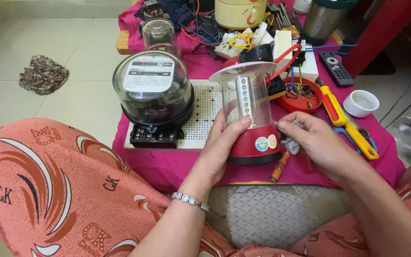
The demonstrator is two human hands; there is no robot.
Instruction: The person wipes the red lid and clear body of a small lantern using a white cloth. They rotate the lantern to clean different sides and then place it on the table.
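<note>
Lantern [253, 114] under inspection — left hand [222, 145] clasps its clear cover, right hand [312, 140] pinches something small at the red base; identity unclear. Next move likely calls for a steady hold.

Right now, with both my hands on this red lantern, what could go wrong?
The lantern stands tall on a small red base near the table's front edge; only your left hand steadies it, so a push from your right hand might tip it. The small orange screwdriver lies beside the base at the edge and could roll off. The glass-domed meter stands close by, and a toppling lantern might strike it.
</note>
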